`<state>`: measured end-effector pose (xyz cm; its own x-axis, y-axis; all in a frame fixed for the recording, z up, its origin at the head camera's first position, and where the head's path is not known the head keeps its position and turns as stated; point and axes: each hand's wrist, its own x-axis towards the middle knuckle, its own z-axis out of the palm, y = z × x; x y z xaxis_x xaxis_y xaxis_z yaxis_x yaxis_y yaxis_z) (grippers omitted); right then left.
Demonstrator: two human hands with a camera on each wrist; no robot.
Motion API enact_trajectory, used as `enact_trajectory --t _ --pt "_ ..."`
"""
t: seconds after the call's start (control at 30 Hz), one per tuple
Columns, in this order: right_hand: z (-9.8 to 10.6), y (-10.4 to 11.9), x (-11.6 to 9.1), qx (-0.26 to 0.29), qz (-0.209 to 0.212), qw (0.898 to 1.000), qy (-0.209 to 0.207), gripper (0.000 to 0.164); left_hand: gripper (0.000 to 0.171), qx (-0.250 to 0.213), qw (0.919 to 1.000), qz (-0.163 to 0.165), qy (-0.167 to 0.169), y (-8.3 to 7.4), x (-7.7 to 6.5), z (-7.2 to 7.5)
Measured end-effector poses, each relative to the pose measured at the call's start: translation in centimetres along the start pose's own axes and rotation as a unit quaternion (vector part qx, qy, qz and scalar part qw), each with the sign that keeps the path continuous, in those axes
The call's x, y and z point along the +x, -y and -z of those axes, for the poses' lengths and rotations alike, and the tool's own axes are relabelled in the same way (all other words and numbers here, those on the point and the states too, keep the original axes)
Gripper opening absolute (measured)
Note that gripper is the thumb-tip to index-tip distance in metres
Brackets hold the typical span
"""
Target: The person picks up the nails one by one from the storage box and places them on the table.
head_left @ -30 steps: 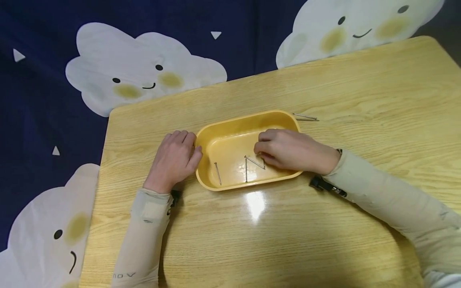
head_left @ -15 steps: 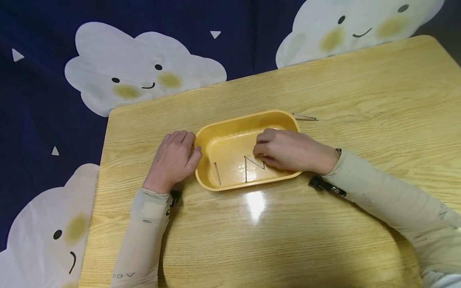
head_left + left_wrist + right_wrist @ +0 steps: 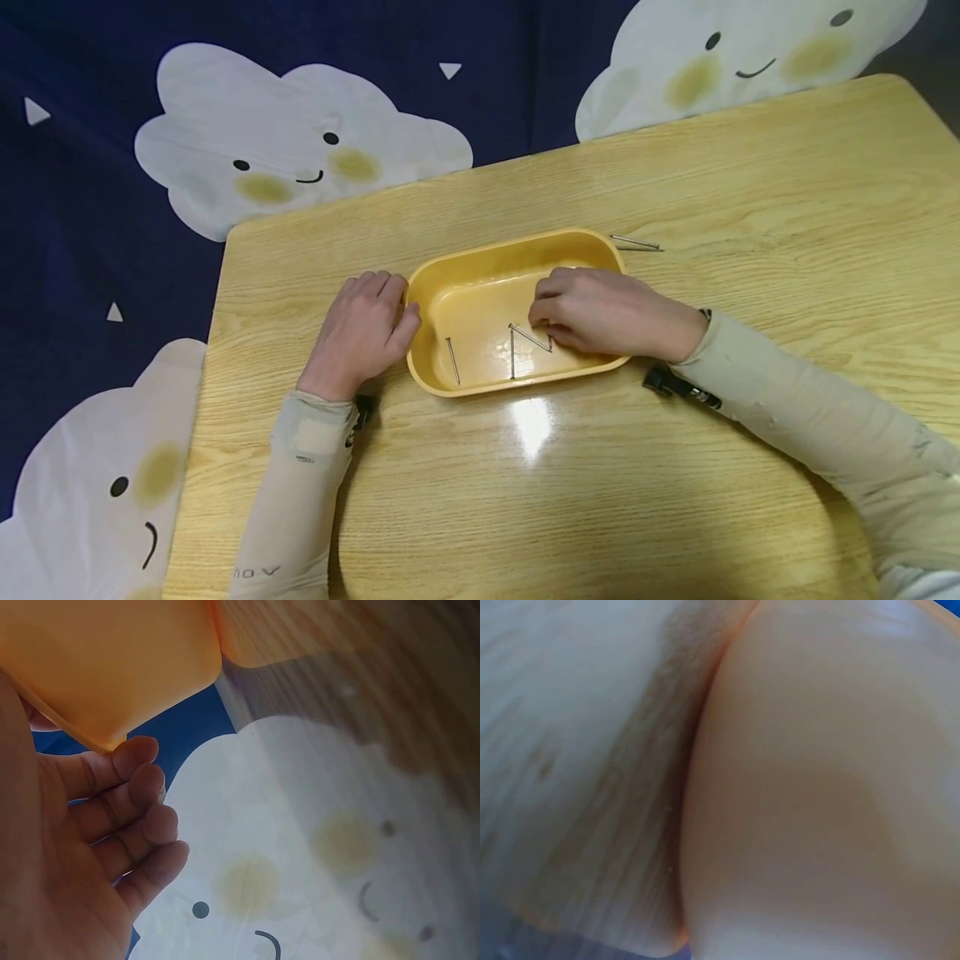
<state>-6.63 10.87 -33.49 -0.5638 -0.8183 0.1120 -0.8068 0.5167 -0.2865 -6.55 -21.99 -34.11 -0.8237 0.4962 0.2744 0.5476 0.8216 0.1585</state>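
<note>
Yellow tray (image 3: 487, 257) is seen mid-frame on the desk (image 3: 600, 500); its left end is gripped by the left hand (image 3: 363, 329), rim pinched between thumb and fingers. Right hand (image 3: 600, 312) is placed inside the tray's right half, fingers curled; a nail (image 3: 550, 342) is partly covered by it, hold cannot be told. Beside it, an upright-lying nail (image 3: 513, 354) is met at its top by a slanted nail (image 3: 531, 338); lone nail (image 3: 453, 362) is seen lower left in the tray.

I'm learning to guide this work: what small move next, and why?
Probably lift the right-hand grip slightly: it partly covers a nail, and whether it holds that nail is unclear. The left-hand grip at the yellow tray's rim may steady it.
</note>
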Motion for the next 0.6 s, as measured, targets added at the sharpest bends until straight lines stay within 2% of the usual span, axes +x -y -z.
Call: enact_trajectory --t 0.6 --pt "-0.06 -0.17 0.04 0.000 0.013 1.000 0.006 0.012 0.029 -0.014 0.9999 0.002 0.000 0.06 -0.01 -0.07"
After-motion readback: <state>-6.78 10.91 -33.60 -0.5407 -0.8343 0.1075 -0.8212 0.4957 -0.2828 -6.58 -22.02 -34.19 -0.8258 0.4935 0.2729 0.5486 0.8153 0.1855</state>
